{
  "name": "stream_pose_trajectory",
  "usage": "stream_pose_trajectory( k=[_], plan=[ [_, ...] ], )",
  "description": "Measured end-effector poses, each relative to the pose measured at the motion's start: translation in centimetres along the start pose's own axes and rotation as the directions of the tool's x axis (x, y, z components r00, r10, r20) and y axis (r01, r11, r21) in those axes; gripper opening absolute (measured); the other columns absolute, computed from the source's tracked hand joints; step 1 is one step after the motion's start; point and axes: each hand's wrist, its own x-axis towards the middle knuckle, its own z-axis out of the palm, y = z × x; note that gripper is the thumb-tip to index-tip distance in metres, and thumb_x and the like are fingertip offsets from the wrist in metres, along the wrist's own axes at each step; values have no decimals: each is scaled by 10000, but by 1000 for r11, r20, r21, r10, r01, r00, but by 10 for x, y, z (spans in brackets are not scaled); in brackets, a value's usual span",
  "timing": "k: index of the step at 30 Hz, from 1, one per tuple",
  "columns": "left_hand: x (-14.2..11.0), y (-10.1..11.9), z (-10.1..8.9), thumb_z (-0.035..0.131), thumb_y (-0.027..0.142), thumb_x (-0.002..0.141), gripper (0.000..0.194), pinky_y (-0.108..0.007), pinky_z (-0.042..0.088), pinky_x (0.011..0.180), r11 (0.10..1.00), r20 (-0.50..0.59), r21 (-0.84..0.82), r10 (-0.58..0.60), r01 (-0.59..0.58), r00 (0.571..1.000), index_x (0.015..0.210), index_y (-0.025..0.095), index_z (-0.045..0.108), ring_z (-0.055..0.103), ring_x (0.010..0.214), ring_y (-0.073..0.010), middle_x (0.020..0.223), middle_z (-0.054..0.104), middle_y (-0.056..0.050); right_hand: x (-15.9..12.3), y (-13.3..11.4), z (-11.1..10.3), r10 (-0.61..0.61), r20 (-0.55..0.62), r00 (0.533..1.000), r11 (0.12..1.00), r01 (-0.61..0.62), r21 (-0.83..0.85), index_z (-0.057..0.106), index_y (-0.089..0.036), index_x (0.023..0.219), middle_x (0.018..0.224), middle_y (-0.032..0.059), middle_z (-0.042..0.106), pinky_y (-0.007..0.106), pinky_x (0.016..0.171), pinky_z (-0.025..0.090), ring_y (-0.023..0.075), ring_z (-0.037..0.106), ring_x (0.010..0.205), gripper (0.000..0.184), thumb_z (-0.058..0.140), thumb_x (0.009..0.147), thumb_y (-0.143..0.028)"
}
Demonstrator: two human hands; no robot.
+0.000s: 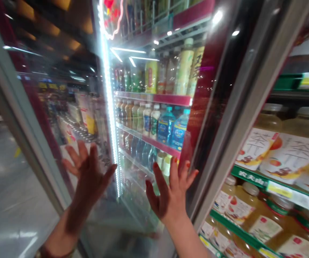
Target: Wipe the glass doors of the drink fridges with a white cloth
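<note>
Both of my hands are raised with fingers spread before the glass door of a drinks cooler. My left hand is at the left part of the glass, beside a bright vertical light strip. To the right, my right hand is in front of the lower shelves. I cannot tell whether either palm touches the glass. Neither hand holds anything. Behind the glass, blue-labelled bottles stand on a shelf above my right fingers. Taller yellow bottles stand one shelf higher.
At the right, open shelves hold large bottles of tea-coloured drink above a green price rail. A metal frame post separates them from the door. Grey shiny floor shows at the left.
</note>
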Motion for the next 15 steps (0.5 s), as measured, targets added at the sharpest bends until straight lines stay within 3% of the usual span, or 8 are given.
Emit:
stream_pose_trajectory(
  k=[2, 4, 6, 7, 9, 11, 13, 15],
  plan=[
    [3, 7, -2, 542, 597, 1074, 976, -808, -96, 1355, 997, -69, 58, -52, 56, 996, 1805, 256, -6, -170, 1742, -453, 1890, -90, -178, 8, -12, 7, -57, 7, 998, 998, 57, -20, 353, -397, 1764, 1908, 42, 184, 761, 1396, 37, 379, 93, 1781, 878, 775, 995, -439],
    [-17, 11, 8, 579, 589, 1061, 928, -734, -55, 1404, 989, -101, 112, 110, -99, 989, 1806, 312, 99, -69, 1765, -412, 1899, 83, -137, 10, -20, 19, -55, -10, 998, 997, 55, -59, 493, -392, 1699, 1849, 69, 370, 793, 1381, 99, 415, 261, 1740, 768, 784, 993, -459],
    [-51, -2, 19, 638, 640, 1019, 934, -669, -40, 1431, 949, -89, 142, 295, -281, 951, 1792, 381, 183, 0, 1772, -380, 1885, 203, -81, 9, -22, 29, -17, -27, 999, 994, 14, -111, 590, -361, 1638, 1747, 114, 532, 842, 1334, 202, 463, 442, 1643, 689, 784, 985, -463],
    [-67, -13, 21, 653, 666, 1002, 956, -647, -35, 1438, 936, -85, 157, 331, -316, 940, 1790, 384, 190, 6, 1773, -373, 1883, 210, -78, 9, -22, 32, -10, -38, 999, 991, 5, -135, 615, -355, 1618, 1705, 123, 579, 863, 1306, 245, 479, 505, 1593, 670, 782, 981, -474],
    [-84, -37, 19, 635, 672, 1009, 1009, -649, -17, 1437, 960, -93, 175, 236, -218, 967, 1804, 315, 126, -46, 1770, -369, 1891, 129, -132, 7, -20, 35, -28, -49, 998, 985, 20, -169, 617, -361, 1615, 1677, 128, 607, 891, 1260, 302, 499, 561, 1539, 674, 775, 977, -512],
    [-78, -49, 12, 570, 624, 1054, 1009, -710, 5, 1415, 989, -136, 145, 3, 17, 991, 1804, 222, 27, -130, 1757, -382, 1885, 7, -207, 5, -19, 35, -37, -74, 997, 982, 22, -188, 580, -368, 1646, 1686, 135, 597, 919, 1229, 317, 518, 561, 1533, 709, 753, 982, -549],
    [-58, -38, 9, 528, 588, 1078, 978, -758, 17, 1395, 984, -167, 81, -142, 157, 976, 1800, 194, -2, -153, 1753, -391, 1879, -29, -229, 5, -18, 33, -20, -84, 996, 981, 3, -195, 510, -383, 1694, 1706, 136, 576, 936, 1222, 303, 526, 531, 1559, 750, 720, 995, -556],
    [-46, -12, 14, 580, 613, 1050, 969, -738, -1, 1407, 996, -160, 58, -56, 66, 986, 1805, 243, 99, -104, 1764, -393, 1894, 35, -169, 4, -17, 32, 0, -73, 997, 982, -13, -190, 443, -399, 1729, 1730, 127, 551, 930, 1238, 283, 517, 493, 1594, 780, 694, 1008, -557]
  ],
)
